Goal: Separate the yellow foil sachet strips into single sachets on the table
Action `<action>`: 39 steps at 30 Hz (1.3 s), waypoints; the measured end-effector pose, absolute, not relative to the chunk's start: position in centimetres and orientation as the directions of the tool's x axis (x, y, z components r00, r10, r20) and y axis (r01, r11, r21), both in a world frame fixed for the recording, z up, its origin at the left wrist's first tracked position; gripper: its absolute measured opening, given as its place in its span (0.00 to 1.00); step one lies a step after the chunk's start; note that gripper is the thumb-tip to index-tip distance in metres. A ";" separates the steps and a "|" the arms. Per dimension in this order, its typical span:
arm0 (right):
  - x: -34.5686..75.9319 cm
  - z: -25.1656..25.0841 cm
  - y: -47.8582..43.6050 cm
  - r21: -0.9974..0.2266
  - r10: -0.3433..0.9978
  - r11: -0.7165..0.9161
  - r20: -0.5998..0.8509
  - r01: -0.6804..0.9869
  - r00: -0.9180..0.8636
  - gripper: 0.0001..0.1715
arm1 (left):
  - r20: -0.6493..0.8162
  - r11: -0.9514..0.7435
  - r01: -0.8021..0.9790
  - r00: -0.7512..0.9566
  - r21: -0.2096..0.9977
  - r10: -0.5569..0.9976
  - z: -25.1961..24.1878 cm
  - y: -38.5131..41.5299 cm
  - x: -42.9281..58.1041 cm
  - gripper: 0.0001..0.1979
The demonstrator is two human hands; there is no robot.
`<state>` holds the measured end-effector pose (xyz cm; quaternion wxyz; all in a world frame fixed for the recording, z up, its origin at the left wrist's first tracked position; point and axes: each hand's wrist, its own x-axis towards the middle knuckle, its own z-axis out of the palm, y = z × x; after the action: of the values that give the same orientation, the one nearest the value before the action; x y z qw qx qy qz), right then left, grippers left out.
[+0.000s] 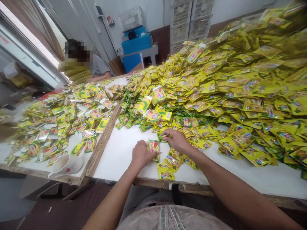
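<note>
My left hand (141, 154) is closed over a small green sachet (153, 146) with a red print, its thumb lying across the lower part. To the right, my right hand (177, 140) reaches over the near edge of the pile, fingers bent and apart, at a green packet (164, 138). Whether its fingertips touch that packet is hard to see. Below my right hand, several yellow sachets (173, 159) lie on the white tabletop (115, 153). Just beyond my hands, several small yellow boxes (145, 105) rest on green sachets (134, 118).
A large heap of yellow sachets (235, 86) covers the right side. A wooden strip (103, 140) divides the table; left of it lie many packed boxes (57, 127) and a white mug (66, 164). Another person (98, 65) sits at the far left. Blue boxes (136, 44) stand behind.
</note>
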<state>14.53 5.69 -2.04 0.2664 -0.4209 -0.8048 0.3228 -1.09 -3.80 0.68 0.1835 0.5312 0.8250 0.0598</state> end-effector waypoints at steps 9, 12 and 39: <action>14.5 -1.9 6.3 -0.828 0.911 0.340 0.172 0.446 -0.376 0.07 | -0.226 0.412 0.730 -0.345 0.546 0.911 -0.1 -2.8 -1.1 0.24; 14.4 -2.2 6.3 -0.817 0.885 0.316 0.070 0.482 -0.461 0.07 | -0.199 0.323 0.557 -0.272 0.765 0.941 -0.7 -3.2 -1.5 0.22; 15.3 -1.1 7.5 -0.597 0.905 0.426 0.286 0.680 -0.316 0.12 | -0.385 0.310 -0.287 -0.259 0.907 0.886 -0.4 -4.7 -4.9 0.25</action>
<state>15.32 7.50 -1.06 0.3003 -0.5021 -0.7891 0.1875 -4.88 -4.67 -0.41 0.5535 0.2537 0.5903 0.5300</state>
